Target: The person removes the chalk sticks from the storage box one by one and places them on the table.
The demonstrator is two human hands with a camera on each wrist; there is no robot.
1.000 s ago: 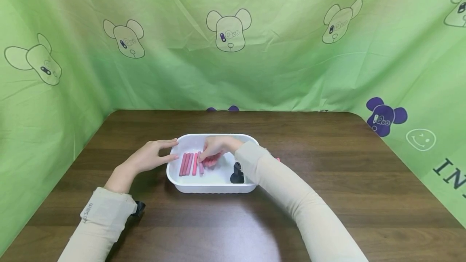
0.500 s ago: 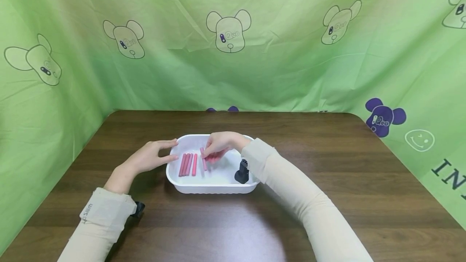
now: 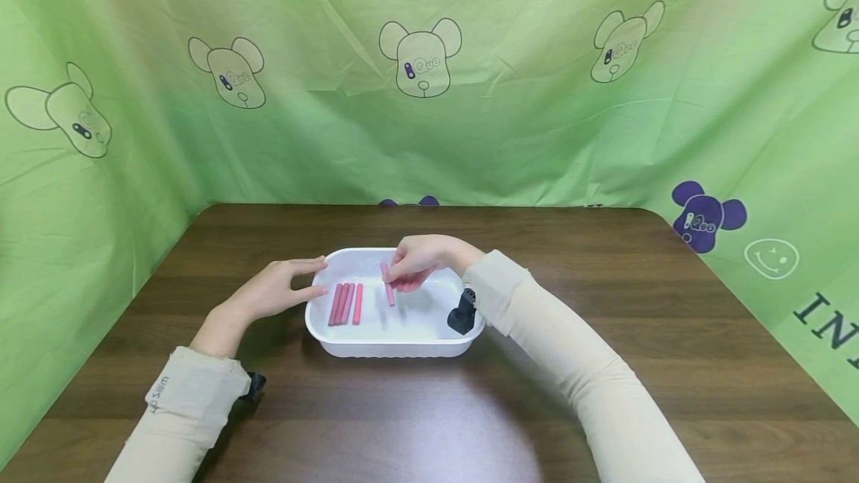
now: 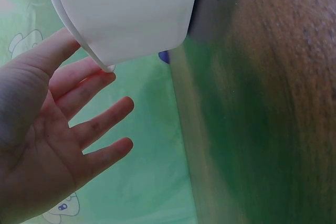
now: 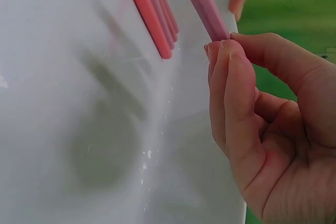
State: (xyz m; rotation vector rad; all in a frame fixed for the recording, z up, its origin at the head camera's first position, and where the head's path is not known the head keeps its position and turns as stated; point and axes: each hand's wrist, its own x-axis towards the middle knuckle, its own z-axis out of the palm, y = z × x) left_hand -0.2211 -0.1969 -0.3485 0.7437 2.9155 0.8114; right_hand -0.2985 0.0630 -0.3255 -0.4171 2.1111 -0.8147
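Observation:
A white plastic tub (image 3: pixel 403 349) stands on the table. My right hand (image 3: pixel 419 259) is over its middle, pinching a mauve-pink chalk-like stick (image 5: pixel 210 14) between thumb and fingertips. That stick tilts above the tub floor, its shadow apart from it. At the left of the floor lie several similar mauve sticks (image 3: pixel 341 304) side by side, with a brighter coral-pink stick (image 3: pixel 358 304) just right of them. With thumb and fingers spread, my left hand (image 4: pixel 58 114) touches the tub's left rim; in the left wrist view two of its fingers extend free below the rim.
The brown wooden table (image 3: pixel 403 423) reaches back to a green printed curtain (image 3: pixel 416 147). A black wrist camera (image 3: pixel 463 311) under the right sleeve hangs over the tub's right end. Another black device (image 3: pixel 255 386) sits at the left cuff.
My right hand has lifted the mauve stick away from beside the coral one, moving right and toward the tub's far side. The left hand stays on the rim.

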